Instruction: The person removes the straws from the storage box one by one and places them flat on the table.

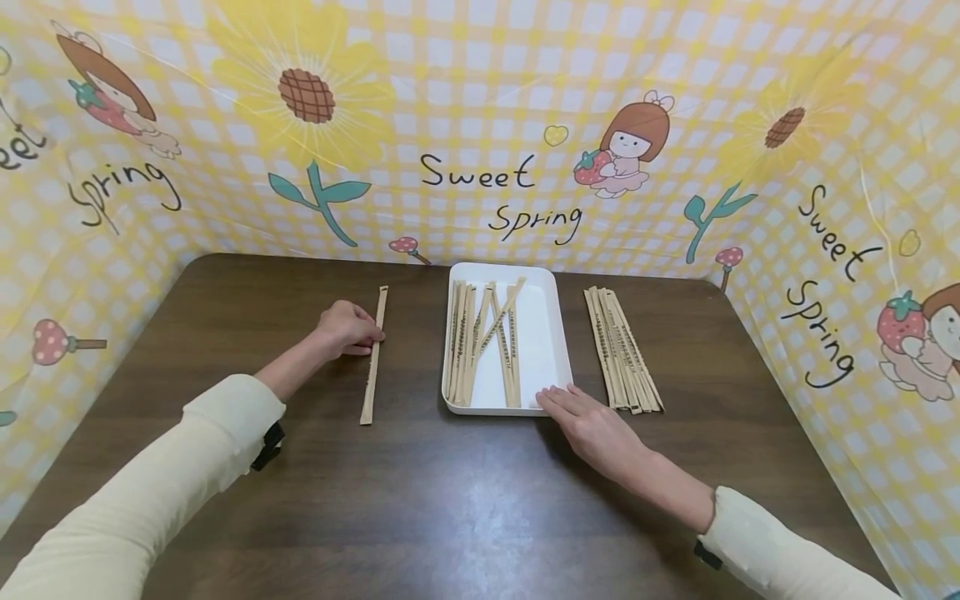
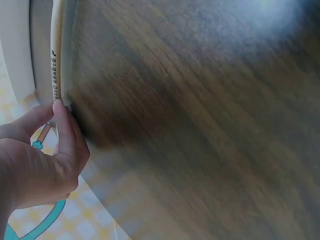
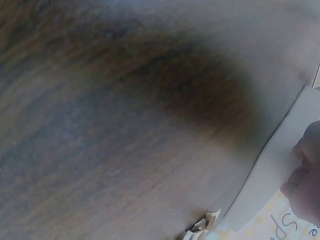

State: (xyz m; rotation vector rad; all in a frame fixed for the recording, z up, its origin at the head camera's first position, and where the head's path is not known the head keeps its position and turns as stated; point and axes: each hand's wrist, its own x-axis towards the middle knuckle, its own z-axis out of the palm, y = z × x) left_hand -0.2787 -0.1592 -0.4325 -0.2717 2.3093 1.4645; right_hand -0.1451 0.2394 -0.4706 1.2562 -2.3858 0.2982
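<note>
Head view: left hand (image 1: 347, 327) pinches one paper-wrapped stick (image 1: 373, 375) lengthwise near-far, left of the white tray (image 1: 543, 358) and apart from it. Can't tell if the stick is off the dark table (image 1: 420, 500). Right hand (image 1: 600, 429) has fingers extended, touching the tray's near right corner. Tray sticks (image 1: 461, 350) bunch along its left side; a few cross toward the middle (one leans over its neighbours). Loose stack (image 1: 622, 350) lies on the table, right of the tray. Checked cloth (image 1: 480, 225) stands behind.

Left wrist view: thumb and fingertips narrow on the stick, lettering (image 2: 54, 75) showing along it.

Right wrist view: right hand cut by the frame edge, fingers against the tray wall; full finger pose can't be told here. Stack ends poke in at the bottom.
</note>
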